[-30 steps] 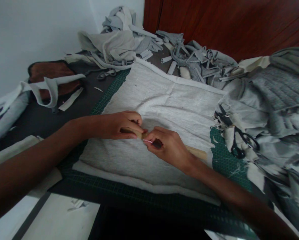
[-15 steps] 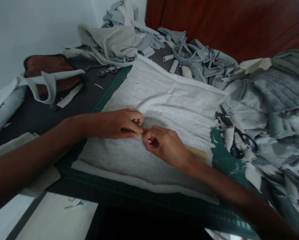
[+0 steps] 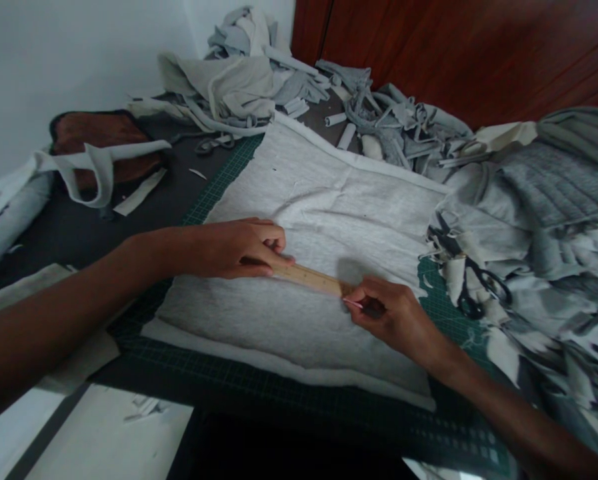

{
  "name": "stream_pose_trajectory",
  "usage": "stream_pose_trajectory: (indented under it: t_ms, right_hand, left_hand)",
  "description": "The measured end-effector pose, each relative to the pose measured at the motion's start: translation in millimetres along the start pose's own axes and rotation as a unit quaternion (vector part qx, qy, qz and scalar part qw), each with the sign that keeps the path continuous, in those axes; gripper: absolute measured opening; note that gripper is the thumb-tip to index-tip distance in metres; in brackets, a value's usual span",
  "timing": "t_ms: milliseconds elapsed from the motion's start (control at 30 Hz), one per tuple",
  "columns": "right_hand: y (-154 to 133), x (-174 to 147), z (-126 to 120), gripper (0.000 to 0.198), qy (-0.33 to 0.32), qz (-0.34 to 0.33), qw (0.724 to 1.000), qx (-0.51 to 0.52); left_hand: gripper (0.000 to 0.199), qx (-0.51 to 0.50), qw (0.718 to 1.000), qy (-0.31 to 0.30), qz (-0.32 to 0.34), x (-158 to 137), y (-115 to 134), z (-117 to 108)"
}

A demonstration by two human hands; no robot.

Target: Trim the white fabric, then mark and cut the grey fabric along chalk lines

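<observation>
A light grey piece of fabric (image 3: 259,313) lies spread out, slightly wrinkled, on a green cutting mat (image 3: 219,183). Across its middle runs a wooden ruler (image 3: 311,277). My left hand (image 3: 251,248) grips the ruler's left end, thumb and fingers closed over it and pressing on the fabric. At the ruler's lower edge, farther right, my right hand (image 3: 386,307) pinches a thin pink marking stick (image 3: 353,303); whether it is a pencil or a pen I cannot tell. The ruler's right part is hidden behind that hand.
Black-handled scissors (image 3: 471,287) rest on grey fabric scraps (image 3: 553,267) heaped at the right. More scraps (image 3: 229,87) pile up along the back wall. A brown pouch (image 3: 103,143) with pale strips over it lies at the left. A dark wood panel (image 3: 453,53) stands behind.
My right hand has slid rightward along the ruler with the pink marking stick, uncovering the ruler's middle. My left hand stays at the ruler's left end.
</observation>
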State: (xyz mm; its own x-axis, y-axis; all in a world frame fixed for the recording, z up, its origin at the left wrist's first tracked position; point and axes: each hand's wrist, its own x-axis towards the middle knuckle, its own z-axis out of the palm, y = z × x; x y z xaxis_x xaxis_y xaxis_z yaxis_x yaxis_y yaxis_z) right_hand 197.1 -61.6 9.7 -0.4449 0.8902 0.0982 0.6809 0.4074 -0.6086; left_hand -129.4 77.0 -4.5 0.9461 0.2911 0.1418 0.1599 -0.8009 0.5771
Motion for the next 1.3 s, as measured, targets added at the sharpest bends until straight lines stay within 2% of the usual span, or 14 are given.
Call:
stream_pose_trajectory:
  t_ms: [233, 400, 600, 800, 1033, 1300]
  right_hand:
    - [-13.8, 15.5, 8.3, 0.01, 0.024, -0.043, 0.995, 0.083]
    - [-18.9, 39.0, 27.1, 0.009, 0.014, -0.064, 0.996, 0.066]
    - [-20.8, 57.7, 36.8, 0.01, -0.007, -0.066, 0.996, 0.052]
    - [-21.6, 55.7, 33.3, 0.011, -0.033, -0.075, 0.995, 0.063]
    - [-25.1, 58.0, 38.8, 0.012, -0.027, -0.051, 0.997, 0.05]
    - [-13.2, 33.4, 19.8, 0.012, -0.022, -0.045, 0.997, 0.05]
  left_hand:
    - [0.031, 0.03, 0.999, 0.007, -0.009, -6.0, 5.8, 2.2]
    - [0.039, 0.043, 0.999, 0.006, -0.009, -8.4, 2.9, 5.0]
    - [0.031, 0.038, 0.999, 0.002, -0.007, -6.3, 3.3, 3.2]
    - [0.029, 0.035, 0.999, 0.011, -0.016, -5.2, 4.7, 4.8]
    - [0.029, 0.036, 0.999, 0.01, -0.015, -3.9, 4.4, 5.5]
    - [0.028, 0.032, 0.999, 0.006, -0.019, -3.5, 6.5, 4.8]
